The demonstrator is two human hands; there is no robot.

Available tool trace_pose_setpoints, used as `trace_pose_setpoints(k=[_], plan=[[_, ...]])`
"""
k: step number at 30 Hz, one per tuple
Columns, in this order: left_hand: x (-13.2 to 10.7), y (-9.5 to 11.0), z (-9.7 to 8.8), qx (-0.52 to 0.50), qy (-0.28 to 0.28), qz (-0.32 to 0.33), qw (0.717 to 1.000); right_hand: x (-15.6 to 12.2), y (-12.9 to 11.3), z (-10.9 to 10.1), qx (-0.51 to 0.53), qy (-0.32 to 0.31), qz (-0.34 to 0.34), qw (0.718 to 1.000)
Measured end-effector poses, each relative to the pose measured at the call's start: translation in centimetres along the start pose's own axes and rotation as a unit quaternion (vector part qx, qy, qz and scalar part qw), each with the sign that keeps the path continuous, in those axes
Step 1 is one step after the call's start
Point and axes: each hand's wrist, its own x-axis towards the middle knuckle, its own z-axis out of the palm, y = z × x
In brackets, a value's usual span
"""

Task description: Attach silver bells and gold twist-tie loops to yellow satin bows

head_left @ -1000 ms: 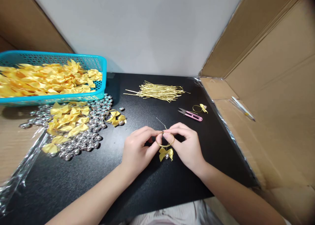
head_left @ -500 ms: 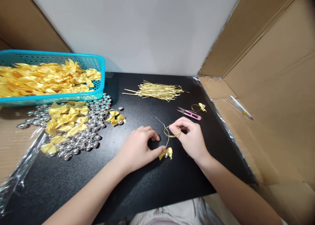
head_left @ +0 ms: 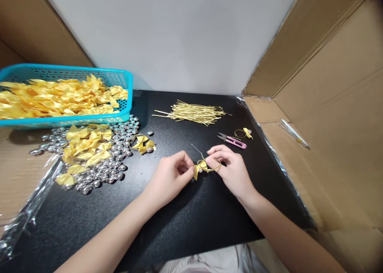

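My left hand [head_left: 176,171] pinches the left wing of a yellow ribbon bow [head_left: 196,172] between thumb and fingers. A shiny silver bead [head_left: 200,170] sits at the middle of that bow. Close beside it, my right hand [head_left: 231,163] has thumb and index finger closed on a thin gold cord loop [head_left: 214,169]. The loop meets the bow, but how they join is hidden by the fingers. A thin, pale straight end [head_left: 196,148] sticks out up and left from the loop. Both hands are just above the black table [head_left: 167,225].
At the back left stands a turquoise basket [head_left: 130,89] of yellow bows. Silver beads [head_left: 98,175] and loose bows [head_left: 86,143] lie before it. Gold cords [head_left: 197,112] are heaped at the back. Pink thread snips [head_left: 236,141] and a looped bow [head_left: 247,132] lie right; cardboard walls [head_left: 338,85] stand beyond.
My left hand has taken hold of the bow, which has moved up from the table's front side to the cord loop. The right hand has barely moved. The whole view has shifted slightly.
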Motion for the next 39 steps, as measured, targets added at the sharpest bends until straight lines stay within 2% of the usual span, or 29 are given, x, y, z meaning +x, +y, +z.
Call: trace_pose_setpoints(k=[4,9,26,39], plan=[[0.1,-0.4,0.2,-0.061,0.048,-0.007,0.997,-0.3,-0.4,0.2,-0.009,-0.029,-0.022,0.999],[0.0,-0.5,0.5,-0.107,0.049,-0.017,0.993,-0.5,-0.8,0.4,-0.059,-0.026,-0.071,0.995],[-0.4,0.2,0.8,-0.202,0.043,-0.042,0.977,-0.8,-0.4,0.9,-0.048,0.012,-0.11,0.993],[-0.5,0.4,1.3,-0.265,0.068,-0.058,0.96,-0.9,-0.4,1.5,-0.069,0.054,-0.153,0.984]])
